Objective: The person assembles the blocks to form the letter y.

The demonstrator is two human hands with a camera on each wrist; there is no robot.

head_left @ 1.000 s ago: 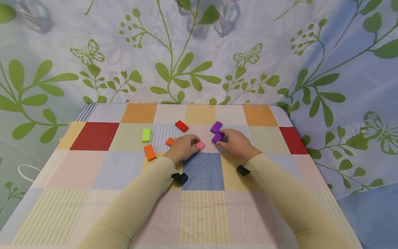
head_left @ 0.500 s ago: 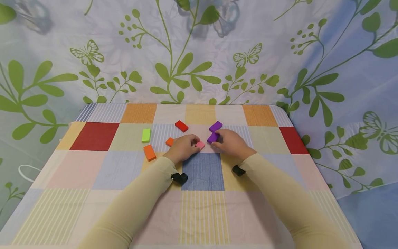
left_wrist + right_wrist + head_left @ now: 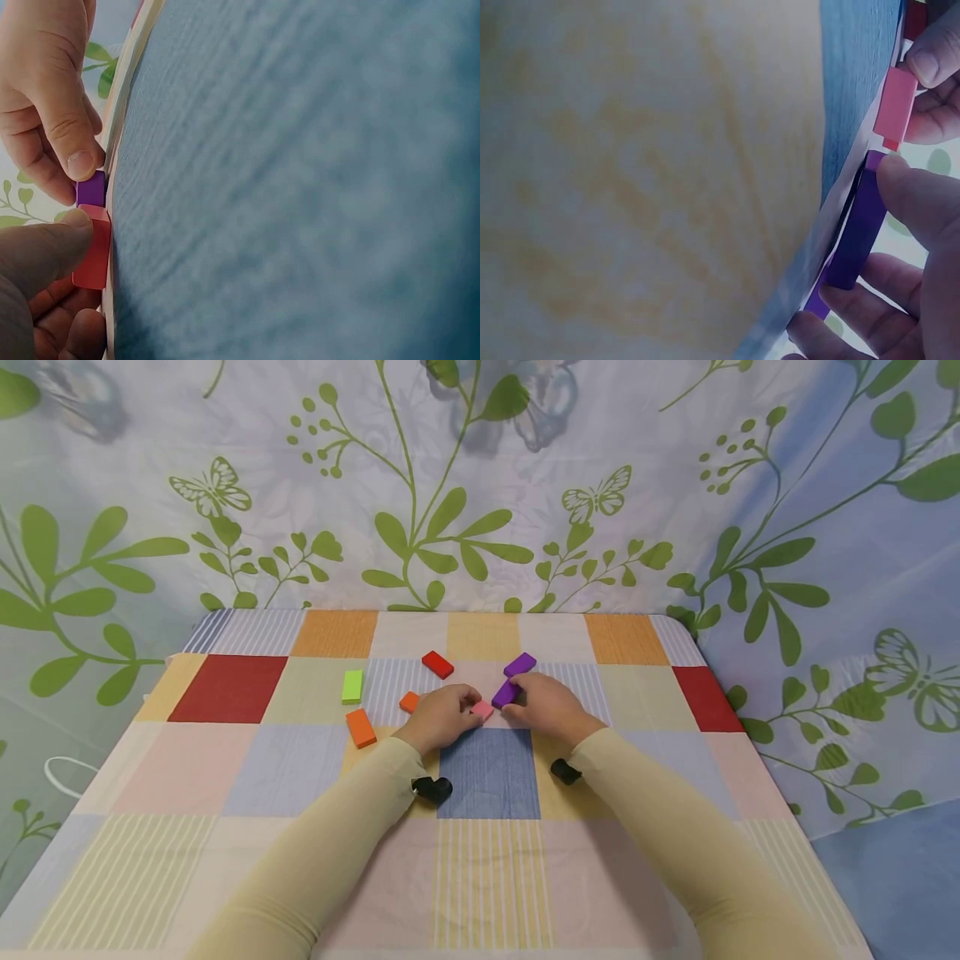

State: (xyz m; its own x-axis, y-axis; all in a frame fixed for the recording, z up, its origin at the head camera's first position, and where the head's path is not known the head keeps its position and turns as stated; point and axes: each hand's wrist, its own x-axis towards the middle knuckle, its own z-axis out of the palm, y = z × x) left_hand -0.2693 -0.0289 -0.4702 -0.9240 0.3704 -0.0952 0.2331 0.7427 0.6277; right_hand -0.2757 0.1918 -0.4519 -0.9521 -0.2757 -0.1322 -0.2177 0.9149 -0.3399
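Left hand point(image 3: 441, 718), mine: fingers curled, thumb and fingers pinching one pink block point(image 3: 483, 710), smooth-faced, flat-sided, crisp-edged, at the middle of the table.

Right hand point(image 3: 552, 706), mine: partly closed, thumb at one end and fingers along the side of one purple block point(image 3: 506, 694), an oblong slab, smooth and glossy. Its end lies just beside my pink piece; whether they touch, I cannot tell.

Second purple block point(image 3: 520, 665): oblong, just behind the one I hold.

Also: one red block point(image 3: 437, 664), oblong, set obliquely; one lime-green block point(image 3: 352, 687), rectangular; one orange block point(image 3: 361, 728), rectangular; a further orange block point(image 3: 409, 702), partly hidden by my left hand.

Tablecloth point(image 3: 489, 772): patchwork print, plain and striped squares, one streaked blue like denim.

Sleeves point(image 3: 330, 835): cream, finely creased at the elbows.
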